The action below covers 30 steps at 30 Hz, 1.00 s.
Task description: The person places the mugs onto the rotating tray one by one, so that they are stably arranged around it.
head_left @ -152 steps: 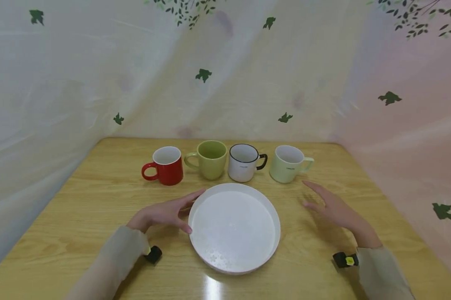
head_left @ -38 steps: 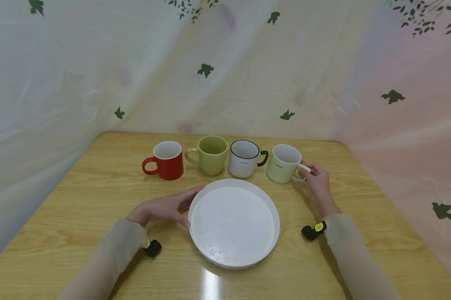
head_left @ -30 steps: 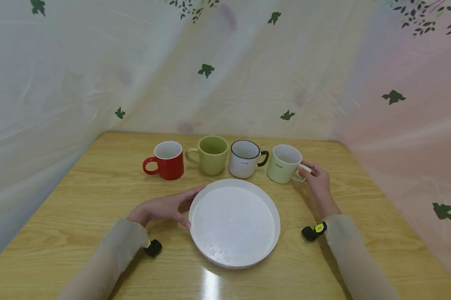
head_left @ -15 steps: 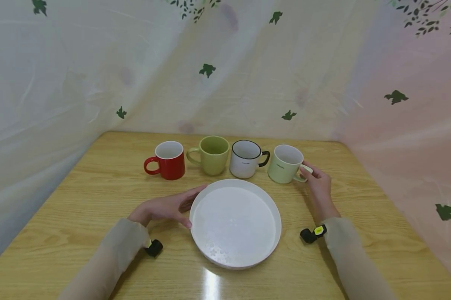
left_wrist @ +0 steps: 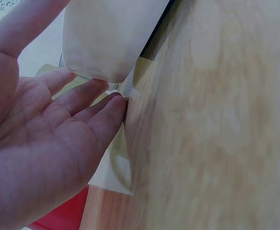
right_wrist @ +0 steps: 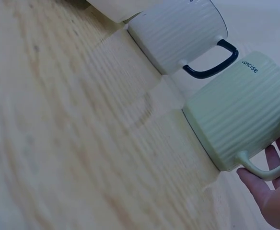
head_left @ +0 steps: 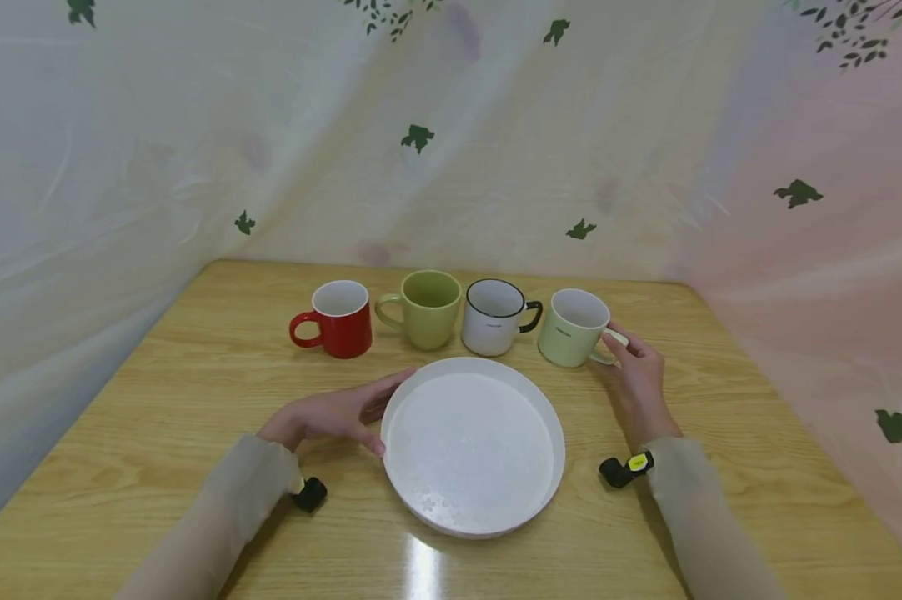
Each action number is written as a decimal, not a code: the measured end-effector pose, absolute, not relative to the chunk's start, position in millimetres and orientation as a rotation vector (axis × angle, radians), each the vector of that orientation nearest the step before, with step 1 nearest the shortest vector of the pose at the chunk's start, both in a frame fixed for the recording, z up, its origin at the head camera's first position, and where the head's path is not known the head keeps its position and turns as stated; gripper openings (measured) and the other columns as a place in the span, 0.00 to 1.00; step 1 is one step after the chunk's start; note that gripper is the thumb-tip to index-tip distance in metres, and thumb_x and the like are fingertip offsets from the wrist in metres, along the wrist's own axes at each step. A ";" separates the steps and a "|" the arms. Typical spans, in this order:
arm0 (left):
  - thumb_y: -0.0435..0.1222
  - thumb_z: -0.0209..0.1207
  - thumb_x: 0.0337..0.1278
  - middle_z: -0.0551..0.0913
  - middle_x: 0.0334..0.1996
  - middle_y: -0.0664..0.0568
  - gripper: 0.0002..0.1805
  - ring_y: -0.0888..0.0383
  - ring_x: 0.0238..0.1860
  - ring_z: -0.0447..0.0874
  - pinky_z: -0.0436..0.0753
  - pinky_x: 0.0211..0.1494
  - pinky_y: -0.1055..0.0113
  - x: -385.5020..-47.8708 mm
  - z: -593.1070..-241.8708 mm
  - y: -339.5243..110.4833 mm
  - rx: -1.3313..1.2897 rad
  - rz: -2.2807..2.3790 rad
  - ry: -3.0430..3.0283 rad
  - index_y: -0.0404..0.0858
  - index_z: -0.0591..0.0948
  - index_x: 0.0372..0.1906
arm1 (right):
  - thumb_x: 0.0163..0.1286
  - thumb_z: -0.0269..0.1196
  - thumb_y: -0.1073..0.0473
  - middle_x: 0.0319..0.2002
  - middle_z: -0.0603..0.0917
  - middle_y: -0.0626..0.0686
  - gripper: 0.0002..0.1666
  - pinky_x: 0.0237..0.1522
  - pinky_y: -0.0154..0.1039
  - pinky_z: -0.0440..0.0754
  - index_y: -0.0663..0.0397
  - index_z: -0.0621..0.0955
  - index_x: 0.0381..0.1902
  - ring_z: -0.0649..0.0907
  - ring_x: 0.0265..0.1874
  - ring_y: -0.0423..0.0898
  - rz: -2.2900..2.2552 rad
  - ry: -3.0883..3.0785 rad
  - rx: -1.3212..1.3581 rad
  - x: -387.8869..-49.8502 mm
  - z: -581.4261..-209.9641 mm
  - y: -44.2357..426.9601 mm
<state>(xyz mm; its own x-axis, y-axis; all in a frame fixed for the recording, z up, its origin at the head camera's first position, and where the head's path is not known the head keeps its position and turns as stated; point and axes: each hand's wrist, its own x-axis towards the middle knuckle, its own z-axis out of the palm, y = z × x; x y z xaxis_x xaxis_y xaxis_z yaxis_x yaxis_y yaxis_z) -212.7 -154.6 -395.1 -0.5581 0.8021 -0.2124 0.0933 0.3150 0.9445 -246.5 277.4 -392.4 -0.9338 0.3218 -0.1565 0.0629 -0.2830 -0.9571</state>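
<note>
A round white tray [head_left: 473, 446] lies on the table in front of me. My left hand [head_left: 331, 417] is at its left rim, thumb and fingers spread along the edge; the left wrist view shows the palm [left_wrist: 44, 129] and fingers touching the tray's side. At the row's right end stands a pale green mug [head_left: 567, 333], upright. With thumb and fingers, my right hand [head_left: 641, 371] grips its handle [right_wrist: 264, 173]; the right wrist view cuts off most of that hand. "Concise" is printed on this ribbed mug.
Left of the pale green mug stand a white mug [head_left: 488, 329] with black rim and handle, an olive green mug [head_left: 430, 321] and a red mug [head_left: 346, 329]. All sit behind the tray on the wooden table [head_left: 158, 400]. A patterned cloth [head_left: 308, 167] hangs behind.
Since the earliest frame, my right hand has moved forward and taken the pale green mug's handle, and that mug has turned slightly. My left hand stays at the tray. The last second shows little change.
</note>
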 end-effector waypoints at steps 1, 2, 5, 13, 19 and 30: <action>0.34 0.70 0.48 0.39 0.79 0.53 0.61 0.49 0.80 0.36 0.47 0.80 0.49 -212.6 -394.8 -154.5 0.791 1.288 1.882 0.51 0.40 0.78 | 0.63 0.67 0.57 0.54 0.77 0.42 0.29 0.48 0.33 0.85 0.51 0.77 0.62 0.71 0.60 0.39 2.343 -1.763 -0.483 -246.6 -392.1 277.1; 0.34 0.70 0.48 0.39 0.79 0.53 0.61 0.49 0.80 0.36 0.46 0.80 0.49 -212.6 -394.7 -154.5 0.790 1.288 1.884 0.51 0.40 0.78 | 0.63 0.67 0.57 0.53 0.78 0.41 0.27 0.47 0.33 0.85 0.50 0.78 0.61 0.71 0.59 0.39 2.344 -1.754 -0.485 -246.9 -392.0 276.9; 0.34 0.70 0.48 0.40 0.79 0.53 0.61 0.49 0.80 0.36 0.47 0.80 0.49 -212.8 -395.1 -154.7 0.789 1.290 1.885 0.52 0.40 0.78 | 0.63 0.67 0.58 0.49 0.79 0.40 0.21 0.43 0.32 0.87 0.48 0.82 0.55 0.73 0.55 0.37 2.338 -1.740 -0.460 -248.0 -393.3 276.8; 0.34 0.70 0.48 0.40 0.79 0.53 0.60 0.49 0.80 0.36 0.47 0.80 0.49 -213.6 -396.3 -154.9 0.802 1.296 1.874 0.52 0.40 0.78 | 0.63 0.67 0.57 0.55 0.77 0.42 0.26 0.50 0.36 0.85 0.49 0.79 0.60 0.71 0.60 0.39 2.351 -1.747 -0.478 -247.4 -394.0 275.6; 0.34 0.70 0.48 0.40 0.79 0.54 0.61 0.50 0.80 0.36 0.47 0.80 0.49 -213.3 -396.3 -154.8 0.794 1.298 1.873 0.52 0.40 0.78 | 0.63 0.67 0.58 0.51 0.78 0.42 0.21 0.48 0.36 0.86 0.50 0.82 0.55 0.74 0.55 0.39 2.349 -1.707 -0.492 -248.3 -395.3 274.2; 0.34 0.70 0.48 0.39 0.79 0.53 0.61 0.49 0.80 0.36 0.46 0.80 0.49 -213.2 -395.8 -155.3 0.813 1.306 1.860 0.51 0.40 0.78 | 0.63 0.67 0.61 0.47 0.80 0.43 0.12 0.42 0.33 0.87 0.51 0.86 0.46 0.77 0.51 0.37 2.318 -1.638 -0.493 -247.4 -398.6 269.9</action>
